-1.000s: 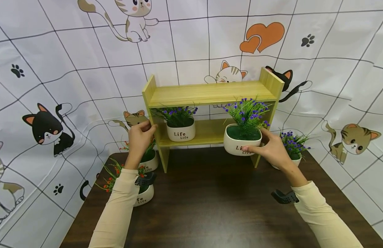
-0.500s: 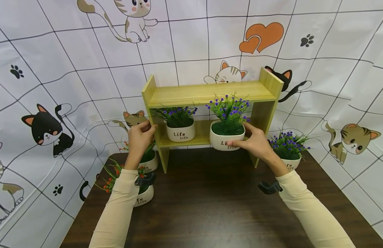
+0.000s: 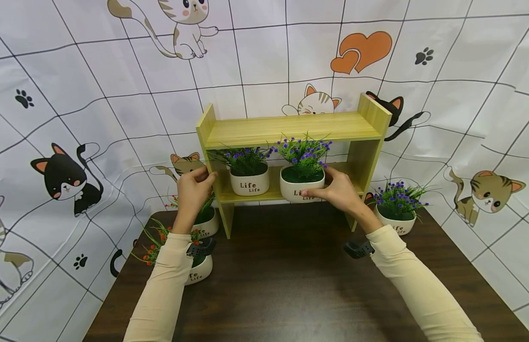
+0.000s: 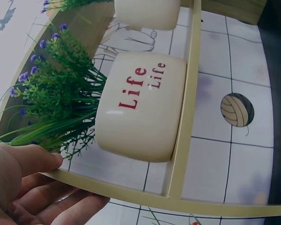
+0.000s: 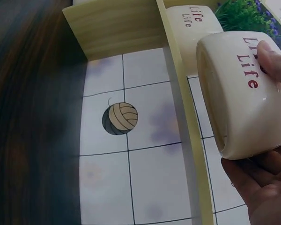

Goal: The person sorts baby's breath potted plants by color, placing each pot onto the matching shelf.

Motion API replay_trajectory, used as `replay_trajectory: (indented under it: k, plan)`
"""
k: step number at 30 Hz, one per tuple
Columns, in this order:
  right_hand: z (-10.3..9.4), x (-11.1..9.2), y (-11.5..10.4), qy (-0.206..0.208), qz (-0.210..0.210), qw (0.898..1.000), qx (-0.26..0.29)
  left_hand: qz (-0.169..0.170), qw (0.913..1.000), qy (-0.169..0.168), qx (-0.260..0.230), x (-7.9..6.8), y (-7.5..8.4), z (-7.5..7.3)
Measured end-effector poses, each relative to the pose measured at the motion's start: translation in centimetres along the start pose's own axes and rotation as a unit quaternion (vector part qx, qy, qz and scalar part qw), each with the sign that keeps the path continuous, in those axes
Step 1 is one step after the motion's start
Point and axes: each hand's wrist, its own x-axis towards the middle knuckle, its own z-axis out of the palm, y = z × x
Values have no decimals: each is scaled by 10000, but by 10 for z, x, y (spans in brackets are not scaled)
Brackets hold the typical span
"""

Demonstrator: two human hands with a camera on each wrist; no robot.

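My right hand [image 3: 342, 191] grips a white pot [image 3: 290, 188] of purple flowers, thumb on the front and fingers at its side and underside. In the right wrist view this pot [image 5: 229, 108] is tilted at the lower board's front edge; whether it touches the board I cannot tell. A similar purple-flowered pot [image 3: 250, 185] stands on the lower board, at the left. My left hand [image 3: 193, 194] pinches the left side panel of the pale wooden shelf [image 3: 290, 129]; in the left wrist view the thumb [image 4: 42, 159] is inside and the fingers outside.
Two red-flowered pots [image 3: 206, 225] [image 3: 201, 273] stand left of the shelf on the dark brown table [image 3: 285, 285]. Another purple-flowered pot [image 3: 397, 224] stands to its right. A white cat-patterned sheet [image 3: 255, 57] hangs close behind.
My right hand has carried its pot leftward and slightly towards the shelf, nearer the standing pot. My left hand has stayed on the side panel.
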Motion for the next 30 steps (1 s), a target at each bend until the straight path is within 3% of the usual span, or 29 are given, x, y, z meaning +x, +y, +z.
replay_trajectory:
  k: [12,30]
  plan:
    - [20,14,4,-152,-48,9997,161,6,10000,19,16,-1,0,1]
    - [23,40,0,-464,288,9985,53,17,10000,4,-16,-1,0,0]
